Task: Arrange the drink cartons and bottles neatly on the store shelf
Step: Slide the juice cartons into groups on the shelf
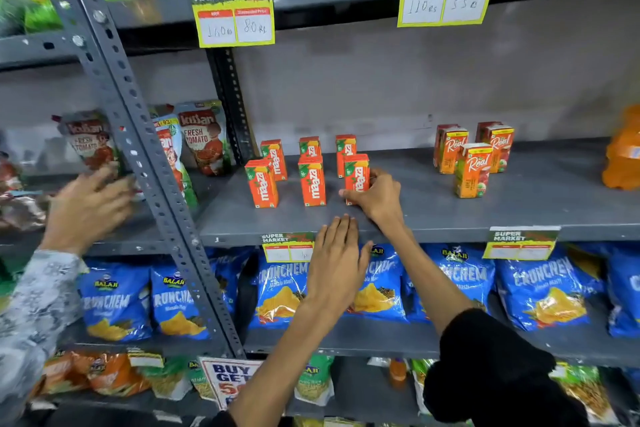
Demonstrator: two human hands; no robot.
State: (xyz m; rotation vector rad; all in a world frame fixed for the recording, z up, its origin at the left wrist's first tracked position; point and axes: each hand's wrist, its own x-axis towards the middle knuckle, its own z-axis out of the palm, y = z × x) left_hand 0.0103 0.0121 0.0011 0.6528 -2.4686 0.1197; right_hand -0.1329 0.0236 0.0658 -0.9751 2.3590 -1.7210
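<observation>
Several orange Maaza cartons stand upright in two rows on the grey middle shelf. My right hand grips the front right Maaza carton at its lower right side. The front middle carton and the front left carton stand apart from it. My left hand is flat with fingers apart at the shelf's front edge, holding nothing. Further right stands a cluster of Real juice cartons. Orange bottles show at the far right edge, partly cut off.
Another person's hand, in a patterned sleeve, reaches among the Kissan tomato pouches left of the slotted upright post. Blue Crunchem snack bags fill the shelf below. Price tags hang from the upper shelf.
</observation>
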